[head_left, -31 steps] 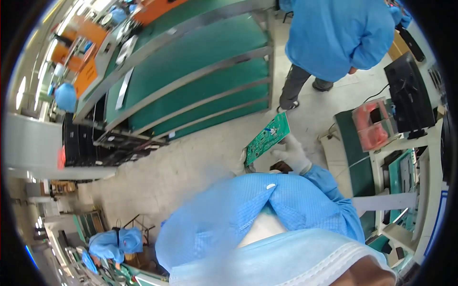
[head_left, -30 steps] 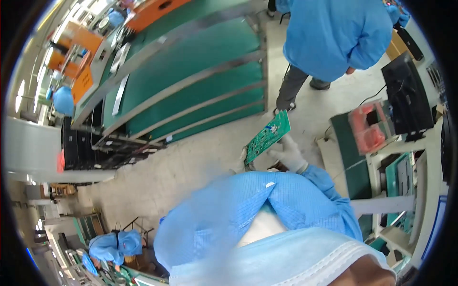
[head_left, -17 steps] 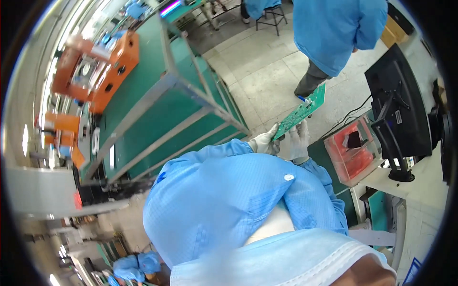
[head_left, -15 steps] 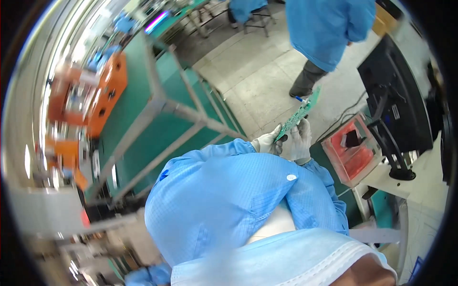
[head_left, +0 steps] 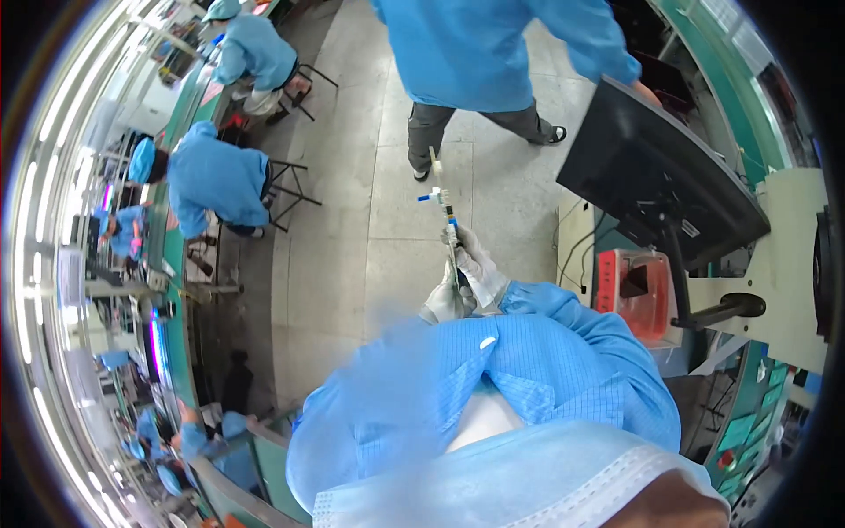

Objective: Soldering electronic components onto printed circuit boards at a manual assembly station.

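Note:
A circuit board [head_left: 446, 209] with small components and a blue part sticking out of one side is held upright in front of me, seen almost edge-on. My left hand [head_left: 443, 302], in a white glove, closes on its lower end from the left. From the right, my right hand [head_left: 481, 267], gloved the same way, grips the lower part of the board. Dark patches show around the fingertips. The board's faces are mostly hidden at this angle.
A co-worker in a blue smock [head_left: 466, 57] stands ahead. To the right are a black monitor [head_left: 656, 180] on an arm and a red bin [head_left: 607, 290]. Seated workers, a stool [head_left: 295, 189] and a long green bench [head_left: 179, 290] line the left.
My view has swung round: the orange machines and green cart have left the picture, and the aisle with seated workers has come in. The board has turned edge-on, still in both hands.

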The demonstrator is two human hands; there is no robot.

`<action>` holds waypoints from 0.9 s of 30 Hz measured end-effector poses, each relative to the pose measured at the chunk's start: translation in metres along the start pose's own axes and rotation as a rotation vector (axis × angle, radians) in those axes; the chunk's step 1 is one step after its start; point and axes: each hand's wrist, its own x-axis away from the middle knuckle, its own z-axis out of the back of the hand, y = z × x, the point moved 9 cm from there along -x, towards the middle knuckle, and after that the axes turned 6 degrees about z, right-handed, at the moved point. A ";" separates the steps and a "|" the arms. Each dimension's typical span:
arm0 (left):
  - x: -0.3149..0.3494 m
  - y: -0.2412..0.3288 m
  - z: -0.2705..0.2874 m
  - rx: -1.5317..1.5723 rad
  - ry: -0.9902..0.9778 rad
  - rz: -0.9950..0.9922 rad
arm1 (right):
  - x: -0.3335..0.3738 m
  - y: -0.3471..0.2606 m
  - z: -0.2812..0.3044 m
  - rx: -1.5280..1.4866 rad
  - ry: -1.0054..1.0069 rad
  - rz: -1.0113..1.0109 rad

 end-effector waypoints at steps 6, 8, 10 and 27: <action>-0.025 0.136 -0.001 -0.128 -0.041 0.011 | -0.147 0.024 -0.036 0.044 -0.152 -0.025; -0.040 0.180 -0.013 0.070 -0.021 0.009 | -0.195 0.039 -0.028 0.130 -0.119 -0.059; -0.055 0.232 -0.023 -0.062 0.177 -0.132 | -0.252 0.078 -0.017 -0.028 -0.059 0.003; -0.366 0.472 -0.294 -0.653 0.459 0.484 | -0.612 0.037 0.291 -0.530 0.708 0.050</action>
